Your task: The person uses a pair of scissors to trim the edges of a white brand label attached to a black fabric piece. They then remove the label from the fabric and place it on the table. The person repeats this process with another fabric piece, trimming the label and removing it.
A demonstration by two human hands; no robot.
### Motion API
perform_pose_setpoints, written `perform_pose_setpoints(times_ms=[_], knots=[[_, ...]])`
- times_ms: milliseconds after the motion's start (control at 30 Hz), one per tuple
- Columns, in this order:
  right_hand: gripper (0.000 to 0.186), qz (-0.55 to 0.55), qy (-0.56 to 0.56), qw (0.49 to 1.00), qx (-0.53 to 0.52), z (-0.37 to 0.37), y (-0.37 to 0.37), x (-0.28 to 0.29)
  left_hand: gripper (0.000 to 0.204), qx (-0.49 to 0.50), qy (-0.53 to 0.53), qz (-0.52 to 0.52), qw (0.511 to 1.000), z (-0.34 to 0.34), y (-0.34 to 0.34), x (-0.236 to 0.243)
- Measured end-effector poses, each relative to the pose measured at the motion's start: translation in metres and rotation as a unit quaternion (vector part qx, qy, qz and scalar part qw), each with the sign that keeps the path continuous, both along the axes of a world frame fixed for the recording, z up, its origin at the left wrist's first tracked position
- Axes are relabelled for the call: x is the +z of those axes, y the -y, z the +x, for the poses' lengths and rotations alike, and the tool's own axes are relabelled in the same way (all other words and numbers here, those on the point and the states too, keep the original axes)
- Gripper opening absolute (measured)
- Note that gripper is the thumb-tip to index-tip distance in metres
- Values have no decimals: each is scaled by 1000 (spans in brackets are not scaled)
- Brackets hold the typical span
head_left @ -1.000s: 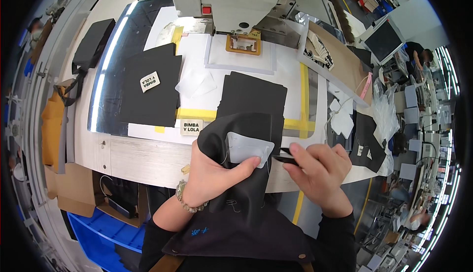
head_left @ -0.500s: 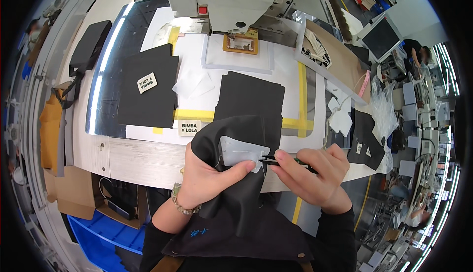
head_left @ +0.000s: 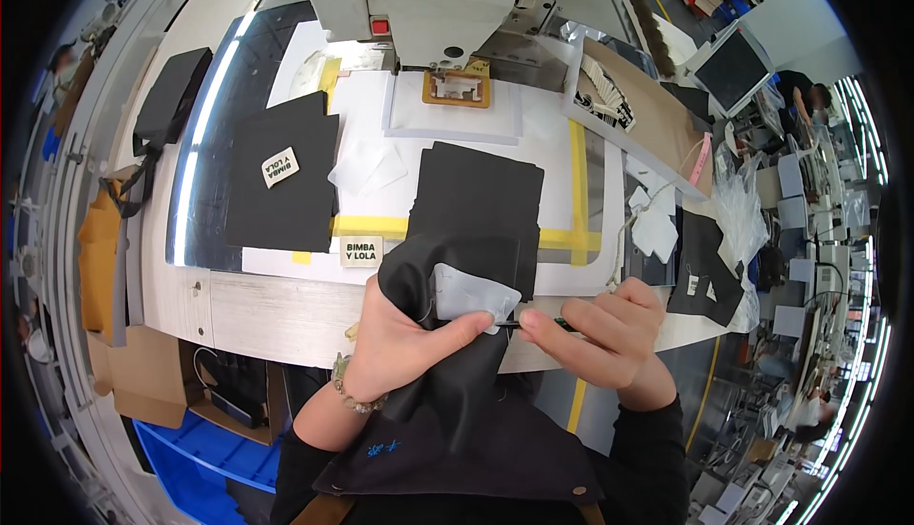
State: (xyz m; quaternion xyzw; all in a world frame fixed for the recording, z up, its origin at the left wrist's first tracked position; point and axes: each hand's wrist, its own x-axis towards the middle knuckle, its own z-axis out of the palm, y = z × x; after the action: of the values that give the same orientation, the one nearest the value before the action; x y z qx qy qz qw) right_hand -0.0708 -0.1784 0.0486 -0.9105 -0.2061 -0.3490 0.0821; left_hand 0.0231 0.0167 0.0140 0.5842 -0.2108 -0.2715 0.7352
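Observation:
My left hand (head_left: 405, 349) is closed on a folded piece of black fabric (head_left: 466, 382), held over the table's near edge. A whitish translucent backing patch (head_left: 473, 292) lies on the fabric's upturned face, and my left thumb presses its lower right corner. My right hand (head_left: 609, 339) pinches slim black tweezers (head_left: 509, 324), their tips at that corner beside the thumb. Loose thread ends show at the patch. Just beyond the held fabric lies a stack of black fabric pieces (head_left: 476, 192).
A sewing machine head (head_left: 428, 11) with an orange-framed clamp (head_left: 457, 89) stands at the back. Left lie black fabric sheets (head_left: 276, 201) with a cream label (head_left: 281, 167); another label (head_left: 362, 251) is nearer. A cardboard tray (head_left: 657, 116) sits right, a blue crate (head_left: 205, 458) below left.
The tweezers' tips, apart and above the patch's right edge before, have come down to its lower corner by my thumb. My right hand has shifted slightly left and down.

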Motion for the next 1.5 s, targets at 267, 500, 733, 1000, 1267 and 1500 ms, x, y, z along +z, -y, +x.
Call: perform_pose_setpoints(times_ms=[267, 500, 733, 1000, 1267, 1500], knots=[[34, 659, -363, 656, 52, 51, 18, -13, 52, -23, -17, -22, 999, -1, 10, -11], [26, 577, -538, 611, 71, 71, 27, -17, 85, 97, 108, 53, 988, 8, 14, -13], [29, 536, -499, 677, 72, 70, 18, -3, 34, 149, 680, 155, 701, 18, 1, -1], [30, 506, -438, 740, 69, 69, 3, -7, 23, 56, 649, 183, 736, 28, 11, 10], [29, 455, -425, 782, 40, 68, -1, -4, 22, 89, 766, 126, 624, 28, 1, -5], [27, 460, -447, 765, 53, 68, -6, -1, 20, 93, 814, 103, 564, 31, -6, 3]])
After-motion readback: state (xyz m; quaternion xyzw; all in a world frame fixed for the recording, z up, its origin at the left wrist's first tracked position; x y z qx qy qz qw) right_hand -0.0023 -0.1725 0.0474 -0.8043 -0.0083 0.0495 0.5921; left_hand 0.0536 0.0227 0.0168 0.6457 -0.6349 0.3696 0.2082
